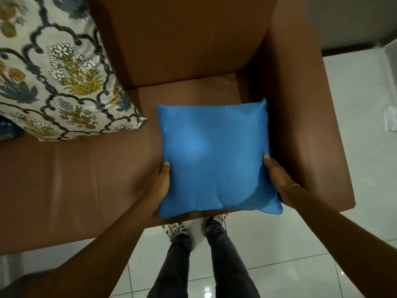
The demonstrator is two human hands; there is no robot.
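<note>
A plain blue square cushion [214, 160] is over the right end of a brown leather sofa seat [86, 179], close to the sofa's right armrest [300, 125]. My left hand [158, 183] grips the cushion's left edge, thumb on top and fingers hidden beneath. My right hand [277, 177] grips its right edge the same way, with a thin bangle on the wrist. The cushion's near edge overhangs the seat front. Whether it rests on the seat or is held just above it I cannot tell.
A large floral-patterned cushion [55, 72] leans against the sofa back [182, 39] at the left. My legs and patterned shoes [178, 230] stand on the glossy white tiled floor [354, 147] in front of the sofa. A white object [390, 121] lies on the floor at far right.
</note>
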